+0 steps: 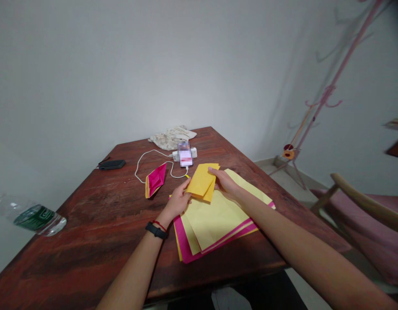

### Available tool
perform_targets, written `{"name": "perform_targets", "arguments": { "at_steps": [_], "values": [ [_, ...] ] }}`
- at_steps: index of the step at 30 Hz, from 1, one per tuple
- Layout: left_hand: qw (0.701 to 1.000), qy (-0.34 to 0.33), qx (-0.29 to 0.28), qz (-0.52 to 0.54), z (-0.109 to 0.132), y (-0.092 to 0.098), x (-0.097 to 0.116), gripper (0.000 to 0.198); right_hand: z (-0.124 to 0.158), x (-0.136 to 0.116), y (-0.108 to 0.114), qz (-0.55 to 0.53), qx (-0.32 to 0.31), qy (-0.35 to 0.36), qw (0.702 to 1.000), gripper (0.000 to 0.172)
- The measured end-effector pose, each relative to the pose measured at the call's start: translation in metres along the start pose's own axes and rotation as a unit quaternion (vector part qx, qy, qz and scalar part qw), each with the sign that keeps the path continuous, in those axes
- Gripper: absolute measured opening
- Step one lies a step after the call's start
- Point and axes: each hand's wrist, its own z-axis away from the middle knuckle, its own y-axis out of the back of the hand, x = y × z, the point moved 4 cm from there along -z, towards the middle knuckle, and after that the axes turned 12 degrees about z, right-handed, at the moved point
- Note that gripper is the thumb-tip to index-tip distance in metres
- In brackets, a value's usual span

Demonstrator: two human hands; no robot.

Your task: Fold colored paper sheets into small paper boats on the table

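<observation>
Both your hands are on the folded yellow paper (201, 180): left hand (180, 200) pinching its near-left corner, right hand (227, 184) with the thumb on top at the far-right edge, fingers mostly hidden underneath. Paper sits just above the sheet stack (220, 221), pale yellow on top, pink and deeper yellow edges showing below. Step in hand looks like handling the fold: layers are offset at the near-right side, not flush. From this hold, I'd say the next move calls for a light pinch on both sides and the layers lined up before any pressing; a loose grip could let them slide. Left of the stack, a pink-and-yellow folded piece (156, 180) stands partly open on the desk (89, 241). Beyond it: white cable (139, 165), phone (185, 156), crumpled cloth (168, 137). Far left, water bottle (37, 218), lying or tilted, can't tell.
</observation>
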Motion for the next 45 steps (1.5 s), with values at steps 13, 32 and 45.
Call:
{"name": "perform_targets", "arguments": {
  "at_steps": [13, 32, 45],
  "values": [
    [0.992, -0.007, 0.109, 0.060, -0.009, 0.016, -0.008, 0.028, 0.007, -0.001, -0.009, 0.048, -0.078, 0.044, 0.995, 0.040],
    [0.934, -0.048, 0.234, 0.265, -0.001, 0.019, 0.009, 0.025, 0.019, -0.009, -0.021, 0.277, -0.062, 0.207, 0.936, 0.085],
    [0.958, -0.018, 0.183, 0.221, 0.000, 0.012, 0.001, 0.033, 0.015, -0.006, -0.024, 0.276, -0.054, 0.190, 0.941, 0.029]
  ]
}}
